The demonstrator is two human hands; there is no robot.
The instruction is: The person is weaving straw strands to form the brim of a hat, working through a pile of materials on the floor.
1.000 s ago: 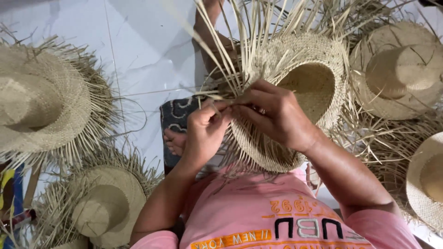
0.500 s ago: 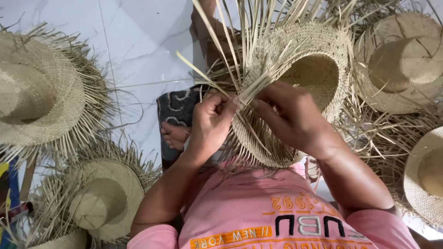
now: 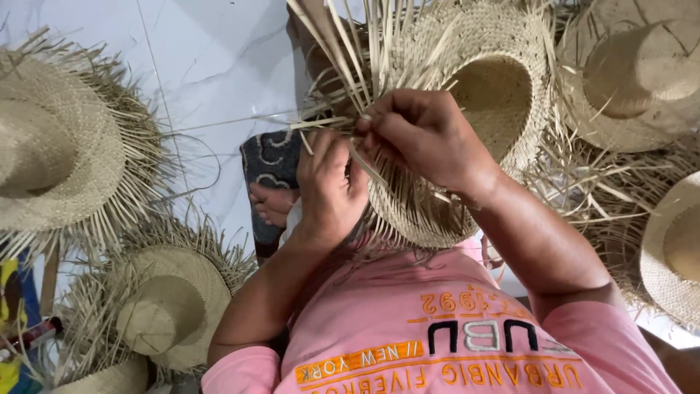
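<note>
Both hands have crept up the brim since a second ago, and the hat has tipped so its hollow crown now gapes toward the camera. Left hand [image 3: 332, 186] is clamped on the brim edge, thumb pressing a flat straw strip [image 3: 321, 122] that juts out sideways to the left. Right hand [image 3: 426, 135] is curled over the top, fingertips pinching loose strands right where the weave ends. Between them sits the hat [image 3: 503, 87], held up in front of the pink shirt [image 3: 445, 335], above the lap, with unwoven straw fanning upward out of the brim.

Looks a light piece, this one, and springy: the woven part holds its shape but would dent under a hard squeeze. Those free strands look dry and stiff, likely to crack if bent sharply, and smooth enough to slip from a loose pinch. Best grip, I'd judge, is on the finished weave close to the working edge, with strands taken near their roots.

Around them, more fringed hats: one at far left [image 3: 51, 153], one lower left [image 3: 164, 306], another top right [image 3: 634, 73]. Pale tiled floor [image 3: 211, 66] beneath.
</note>
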